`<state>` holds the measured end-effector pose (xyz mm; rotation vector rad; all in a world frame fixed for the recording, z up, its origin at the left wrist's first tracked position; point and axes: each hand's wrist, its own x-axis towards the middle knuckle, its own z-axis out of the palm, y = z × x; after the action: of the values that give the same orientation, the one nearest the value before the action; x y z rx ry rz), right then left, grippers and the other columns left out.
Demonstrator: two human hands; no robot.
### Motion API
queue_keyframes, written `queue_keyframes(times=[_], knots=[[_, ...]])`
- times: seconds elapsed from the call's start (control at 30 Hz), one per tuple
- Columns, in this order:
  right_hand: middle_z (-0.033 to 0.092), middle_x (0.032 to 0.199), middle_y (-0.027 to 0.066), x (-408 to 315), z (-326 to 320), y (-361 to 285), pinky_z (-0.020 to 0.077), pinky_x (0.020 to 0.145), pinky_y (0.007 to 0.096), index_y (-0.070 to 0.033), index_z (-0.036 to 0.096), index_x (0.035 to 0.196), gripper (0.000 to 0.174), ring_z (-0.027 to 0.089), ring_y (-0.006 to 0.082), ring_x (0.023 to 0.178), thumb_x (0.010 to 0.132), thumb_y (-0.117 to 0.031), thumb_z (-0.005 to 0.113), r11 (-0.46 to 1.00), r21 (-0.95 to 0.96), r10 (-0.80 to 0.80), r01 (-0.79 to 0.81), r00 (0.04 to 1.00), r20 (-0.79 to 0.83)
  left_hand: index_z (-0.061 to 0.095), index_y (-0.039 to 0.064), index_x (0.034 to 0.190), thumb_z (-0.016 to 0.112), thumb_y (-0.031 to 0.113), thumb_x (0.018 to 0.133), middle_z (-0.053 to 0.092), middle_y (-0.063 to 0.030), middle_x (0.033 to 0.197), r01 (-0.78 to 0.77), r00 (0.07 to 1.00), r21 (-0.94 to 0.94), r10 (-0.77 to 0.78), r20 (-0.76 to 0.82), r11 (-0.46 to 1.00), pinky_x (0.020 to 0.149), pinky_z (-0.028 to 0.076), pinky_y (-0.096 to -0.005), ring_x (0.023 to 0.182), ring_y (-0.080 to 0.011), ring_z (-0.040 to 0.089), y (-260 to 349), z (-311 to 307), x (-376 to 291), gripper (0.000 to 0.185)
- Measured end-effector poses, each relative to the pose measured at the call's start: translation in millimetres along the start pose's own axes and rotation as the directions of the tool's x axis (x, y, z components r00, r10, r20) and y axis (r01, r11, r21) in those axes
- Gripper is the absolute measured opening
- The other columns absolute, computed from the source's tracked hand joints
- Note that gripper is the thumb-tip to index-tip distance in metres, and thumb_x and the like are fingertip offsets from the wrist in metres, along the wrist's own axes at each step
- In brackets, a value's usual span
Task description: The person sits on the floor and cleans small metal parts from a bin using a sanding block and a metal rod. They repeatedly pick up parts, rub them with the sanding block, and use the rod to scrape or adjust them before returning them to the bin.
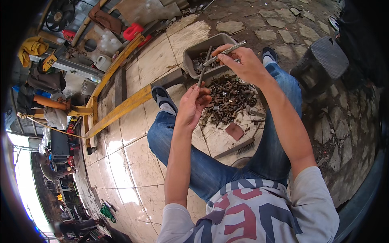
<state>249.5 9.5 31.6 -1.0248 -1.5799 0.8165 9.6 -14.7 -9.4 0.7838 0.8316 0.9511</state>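
My left hand (194, 104) is closed around the lower end of a thin metal rod (202, 74), which points up toward the bin. Between the thumb and fingers of my right hand (240, 62) is a thicker metal rod (229, 51), held at a slant; its lower left end meets or crosses the thin rod. Behind both rods lies a grey plastic bin (189, 57) with small metal parts in it. Below it, a heap of rusty bolts and nuts (231, 98) covers part of the tiles, partly hidden by my hands.
A wire brush (235, 148) and a reddish-brown flat piece (234, 131) lie between my legs. To the left stands a yellow metal frame (121, 111) on the tiled floor. A dark textured stool (329, 57) is at the right. Two people are in the far left background.
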Motion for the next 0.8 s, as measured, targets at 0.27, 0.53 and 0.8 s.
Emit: queue_keyframes(times=[0.27, 0.53, 0.8], knots=[[0.069, 0.087, 0.0039, 4, 7, 7, 0.05, 0.071, 0.0274, -0.004, 0.069, 0.109, 0.017, 0.065, 0.0106, 0.084, 0.098, -0.013, 0.059, 0.981, -0.161, -0.134, 0.107, 0.976, -0.17, 0.05, 0.004, 0.122, 0.049, 0.022, 0.105, 0.063, -0.0046, 0.093, -0.123, 0.987, 0.102, 0.133, -0.094, 0.987, 0.072, 0.052, -0.0272, 0.074, -0.0133, 0.062, -11, 12, 0, 0.024], [0.069, 0.095, 0.0073, 0, 11, 4, 0.0503, 0.074, 0.0287, -0.004, 0.069, 0.108, 0.016, 0.066, 0.0146, 0.085, 0.097, -0.011, 0.06, 0.941, -0.153, -0.311, 0.301, 0.949, -0.046, 0.05, 0.005, 0.122, 0.043, 0.023, 0.107, 0.055, -0.0022, 0.082, -0.168, 0.977, 0.131, 0.183, -0.11, 0.977, 0.071, 0.051, -0.0285, 0.064, -0.0113, 0.053, -9, 8, 3, 0.024], [0.069, 0.099, 0.0084, 0, 12, -1, 0.0526, 0.076, 0.0344, -0.007, 0.069, 0.109, 0.016, 0.068, 0.024, 0.087, 0.095, -0.009, 0.061, 0.907, -0.221, -0.4, 0.358, 0.897, -0.19, 0.049, 0.005, 0.123, 0.042, 0.025, 0.107, 0.049, -0.0009, 0.077, -0.215, 0.971, 0.127, 0.226, -0.079, 0.968, 0.073, 0.05, -0.0298, 0.061, -0.011, 0.047, -4, 15, -3, 0.026]])
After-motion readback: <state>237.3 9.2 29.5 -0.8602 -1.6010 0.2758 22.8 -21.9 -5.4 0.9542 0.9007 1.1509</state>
